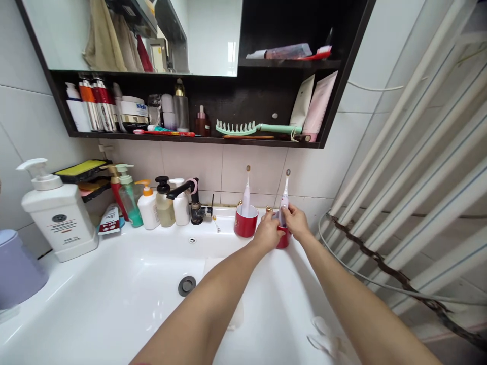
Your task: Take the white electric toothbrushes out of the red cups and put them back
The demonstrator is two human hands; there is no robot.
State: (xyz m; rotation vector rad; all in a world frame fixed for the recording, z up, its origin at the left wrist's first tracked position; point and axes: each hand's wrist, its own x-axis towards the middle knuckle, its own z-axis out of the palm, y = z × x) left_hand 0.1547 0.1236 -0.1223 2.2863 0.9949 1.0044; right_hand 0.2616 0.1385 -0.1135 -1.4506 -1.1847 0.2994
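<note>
At the sink's back right corner, my right hand (297, 222) is closed around the lower body of an electric toothbrush (285, 195), its head pointing up. Below it is a red cup (283, 241), partly covered by my fingers. My left hand (267, 233) grips this cup from the left side. The toothbrush's lower end is at the cup's mouth; how deep it sits is hidden. A second red cup (245, 225) stands just to the left, with another electric toothbrush (246, 200) upright in it.
The white sink (133, 299) spreads below, with a black faucet (196, 205) at its back. Several pump bottles (149, 208) line the left rim. A dark shelf (266, 144) hangs above, carrying a green hairbrush (238, 129). White pipes (399, 167) run along the right.
</note>
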